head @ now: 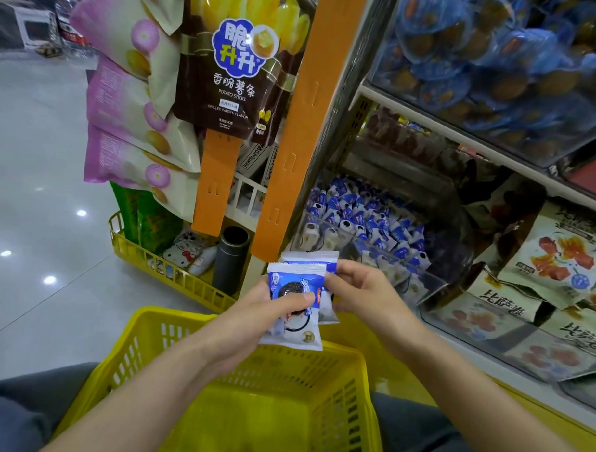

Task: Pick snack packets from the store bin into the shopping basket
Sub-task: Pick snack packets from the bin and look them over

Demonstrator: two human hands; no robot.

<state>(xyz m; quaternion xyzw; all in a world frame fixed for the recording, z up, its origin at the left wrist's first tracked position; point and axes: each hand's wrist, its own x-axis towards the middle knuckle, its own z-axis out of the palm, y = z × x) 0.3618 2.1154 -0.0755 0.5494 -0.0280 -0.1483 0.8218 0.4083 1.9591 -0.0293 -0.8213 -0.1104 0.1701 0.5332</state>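
A clear store bin (406, 263) sat centre frame. Over the yellow basket (158, 315), the left hand (253, 315) gripped the front packet (296, 330). The right hand (358, 288) pinched the rear packet (314, 258).

Bare forearms converge forward, left grip (270, 314) curled round the front packet (292, 293), right grip (358, 290) pinching the rear packet (314, 258).

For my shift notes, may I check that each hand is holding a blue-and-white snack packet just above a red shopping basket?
Not quite: the head view shows the shopping basket is yellow, not red. Otherwise right: the left hand holds the front packet and the right hand holds the rear packet just above it.
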